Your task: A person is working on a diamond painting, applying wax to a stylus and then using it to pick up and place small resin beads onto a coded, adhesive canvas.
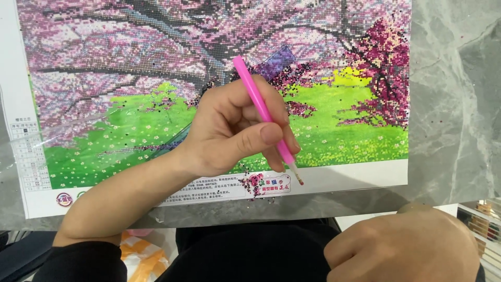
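My left hand [229, 130] grips a pink drill pen [251, 86], its tip down at the white lower border of a diamond-painting canvas [130, 62]. The canvas shows pink blossom trees over a green lawn. Small loose beads [255, 190] lie scattered on the border beside the pen tip. My right hand [407, 245] is a closed fist at the near table edge, lower right, and nothing shows in it. A clear protective film [78, 136] is peeled back over the canvas's left part.
The canvas lies on a grey marble-pattern table [459, 104]. An orange and white object [141, 256] sits below the table edge at lower left. Compartmented trays or shelves [482, 230] show at the far lower right. My dark-clothed lap fills the bottom middle.
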